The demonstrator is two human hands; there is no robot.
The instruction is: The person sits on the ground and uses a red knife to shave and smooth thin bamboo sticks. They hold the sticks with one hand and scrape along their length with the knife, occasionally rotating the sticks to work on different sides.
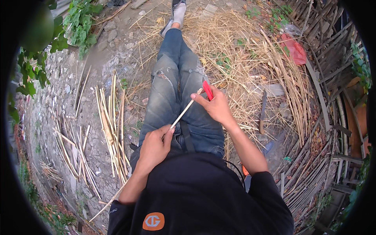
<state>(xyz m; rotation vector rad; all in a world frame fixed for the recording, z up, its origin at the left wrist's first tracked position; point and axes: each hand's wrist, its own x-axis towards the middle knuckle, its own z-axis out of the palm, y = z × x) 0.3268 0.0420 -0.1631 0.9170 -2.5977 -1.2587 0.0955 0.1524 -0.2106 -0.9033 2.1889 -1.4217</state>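
Strip [182, 114], pale and slender, slants above the wearer's thighs, running from the left hand [154, 145] up to the right hand [216, 105]. From my remote post I see the left thumb and forefinger pinching it. The right fingers curl around a red object [208, 91], the thumb reaching toward the strip's upper end; I cannot tell whether that thumb presses on the strip or only lies beside it. Beneath, I make out blue jeans [166, 94], torn at the knees, the legs stretched forward. To the left I have a loose pile of pale sticks [106, 131] on the ground. To the right lies a knife [263, 111], handle toward the wearer, amid straw-like strands [229, 31]. Farther out, a crumpled red bag [294, 49] lies near more long sticks [291, 90].
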